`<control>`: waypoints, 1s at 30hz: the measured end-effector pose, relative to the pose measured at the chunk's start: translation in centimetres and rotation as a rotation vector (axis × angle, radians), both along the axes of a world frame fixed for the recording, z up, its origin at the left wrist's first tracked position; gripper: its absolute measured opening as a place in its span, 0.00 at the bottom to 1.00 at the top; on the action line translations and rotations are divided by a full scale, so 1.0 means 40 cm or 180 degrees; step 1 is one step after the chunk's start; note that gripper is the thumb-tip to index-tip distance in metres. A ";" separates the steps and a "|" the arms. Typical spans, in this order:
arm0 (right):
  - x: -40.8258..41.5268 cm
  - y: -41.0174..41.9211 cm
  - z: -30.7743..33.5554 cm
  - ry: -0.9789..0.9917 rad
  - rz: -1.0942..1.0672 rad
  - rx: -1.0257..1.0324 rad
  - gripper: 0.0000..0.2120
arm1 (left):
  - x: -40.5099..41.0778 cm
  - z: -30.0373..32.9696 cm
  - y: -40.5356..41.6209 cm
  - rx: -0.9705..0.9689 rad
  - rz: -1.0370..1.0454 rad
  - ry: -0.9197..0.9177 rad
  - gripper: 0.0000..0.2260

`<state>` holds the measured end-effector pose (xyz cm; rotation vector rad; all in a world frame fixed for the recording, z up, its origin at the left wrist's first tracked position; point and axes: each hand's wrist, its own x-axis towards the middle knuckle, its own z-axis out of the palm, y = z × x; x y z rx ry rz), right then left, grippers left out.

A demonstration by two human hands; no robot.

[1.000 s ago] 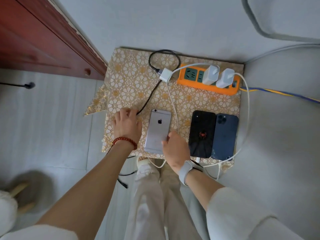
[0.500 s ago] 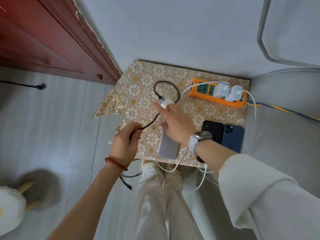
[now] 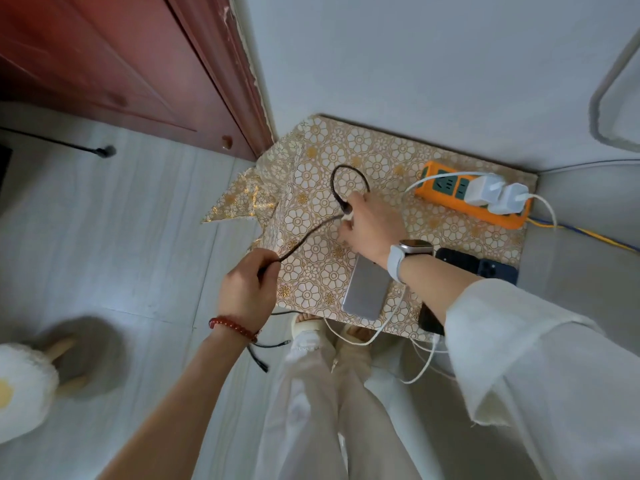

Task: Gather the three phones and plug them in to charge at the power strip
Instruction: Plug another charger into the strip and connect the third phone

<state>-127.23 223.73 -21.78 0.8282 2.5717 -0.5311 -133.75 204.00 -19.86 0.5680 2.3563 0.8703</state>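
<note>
A silver phone (image 3: pixel 367 289) lies face down on the gold-patterned cloth (image 3: pixel 311 188). Right of it, partly hidden by my right forearm, lie a black phone (image 3: pixel 457 259) and a dark blue phone (image 3: pixel 498 270). The orange power strip (image 3: pixel 446 188) at the back right holds two white chargers (image 3: pixel 495 194) with white cables. My left hand (image 3: pixel 247 289) pinches the black cable (image 3: pixel 348 178) near the cloth's left edge. My right hand (image 3: pixel 374 225) closes on the small white charger at the cable's looped end; the charger is mostly hidden.
A red-brown wooden door (image 3: pixel 114 60) stands at the left, a white wall behind the cloth. White cables (image 3: pixel 426 362) hang off the front edge by my legs. A fluffy white slipper (image 3: pixel 20 393) lies on the floor at the far left.
My right hand left the silver phone, reached forward and closed on the white charger. My left hand lifted the black cable off the cloth. The view shifted left.
</note>
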 end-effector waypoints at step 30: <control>0.217 0.396 0.252 0.0186 0.1416 -0.0302 0.17 | 0.061 0.067 0.394 0.0235 -0.2113 0.1704 0.13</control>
